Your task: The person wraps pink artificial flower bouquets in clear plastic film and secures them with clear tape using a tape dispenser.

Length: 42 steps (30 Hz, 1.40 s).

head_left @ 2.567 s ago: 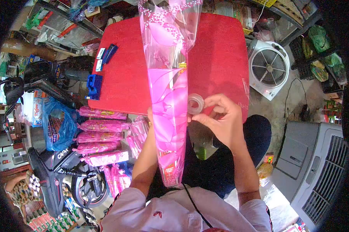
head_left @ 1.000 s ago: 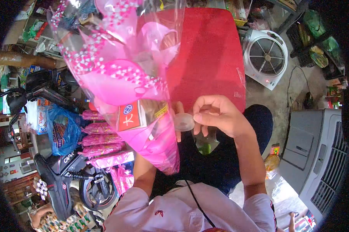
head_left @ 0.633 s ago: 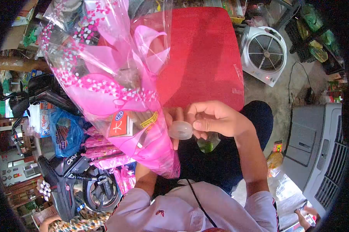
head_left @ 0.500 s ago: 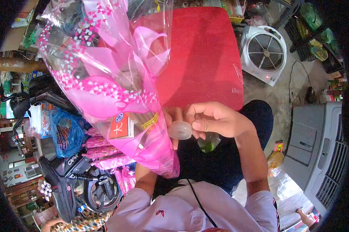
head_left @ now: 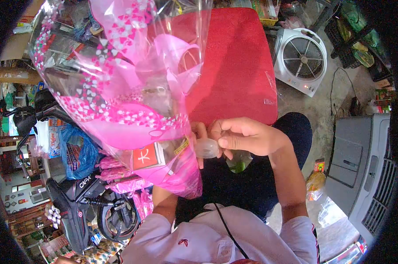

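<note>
Found right hand (head_left: 247, 138) clenched on clear tape roll (head_left: 206, 148), thumb and fingertips gripping its rim. Noted left hand (head_left: 199, 134) mostly hidden behind pink cellophane bundle (head_left: 133, 101), visible fingers wrapped round its narrow lower part. Recorded roll held just beside bundle, over the lap, near the front edge of red table (head_left: 238, 66).

The cellophane-wrapped bundle (head_left: 133, 105) rose in front of the table (head_left: 238, 66), its lower end in the left hand (head_left: 199, 134). Just right of it, the tape roll (head_left: 206, 148) sat in the right hand (head_left: 247, 136). A fan (head_left: 302, 55) lay right of the table, and a motorbike (head_left: 86, 207) stood left.
</note>
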### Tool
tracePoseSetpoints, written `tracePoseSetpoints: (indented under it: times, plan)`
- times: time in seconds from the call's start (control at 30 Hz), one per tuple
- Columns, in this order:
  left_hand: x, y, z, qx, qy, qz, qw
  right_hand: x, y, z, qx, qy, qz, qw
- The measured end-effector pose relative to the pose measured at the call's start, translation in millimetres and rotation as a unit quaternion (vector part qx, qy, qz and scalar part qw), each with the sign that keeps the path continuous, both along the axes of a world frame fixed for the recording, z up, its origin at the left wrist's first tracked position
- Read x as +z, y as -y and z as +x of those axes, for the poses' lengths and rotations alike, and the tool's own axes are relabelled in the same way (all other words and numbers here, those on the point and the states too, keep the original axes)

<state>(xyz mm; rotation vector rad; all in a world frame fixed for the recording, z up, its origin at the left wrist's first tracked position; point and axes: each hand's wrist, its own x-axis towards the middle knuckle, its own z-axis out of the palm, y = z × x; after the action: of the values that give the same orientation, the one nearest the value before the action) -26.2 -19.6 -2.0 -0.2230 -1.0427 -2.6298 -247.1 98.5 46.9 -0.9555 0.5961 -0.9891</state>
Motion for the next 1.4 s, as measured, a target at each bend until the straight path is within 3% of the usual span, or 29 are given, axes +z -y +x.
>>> tracePoseSetpoints:
  times: [0.07,0.2,0.47,0.77,1.33,1.4]
  plan:
    - [-11.9,2.0,5.4,-0.016,0.017,-0.018,1.0,3.5,-1.1,0.1,-0.003,0.009,-0.008,1.0]
    - [14.5,23.6,-6.8,-0.127,-0.017,-0.003,0.992,7.8,-0.4,0.9,-0.004,0.026,0.012,1.0]
    - [-5.4,8.6,-15.6,-0.078,-0.138,0.087,0.984,5.4,-3.0,5.6,-0.033,0.103,0.008,0.994]
    - [-2.1,5.6,-8.2,-0.054,-0.107,0.074,0.99,4.5,0.7,6.1,-0.071,0.025,-0.013,0.997]
    - [3.3,7.8,-11.6,-0.056,-0.078,0.087,0.992,8.2,-1.1,3.8,-0.047,-0.001,-0.025,0.999]
    - [-11.2,12.7,-15.3,-0.076,-0.103,0.031,0.991,8.2,-2.0,3.2,-0.038,0.0,-0.015,0.999]
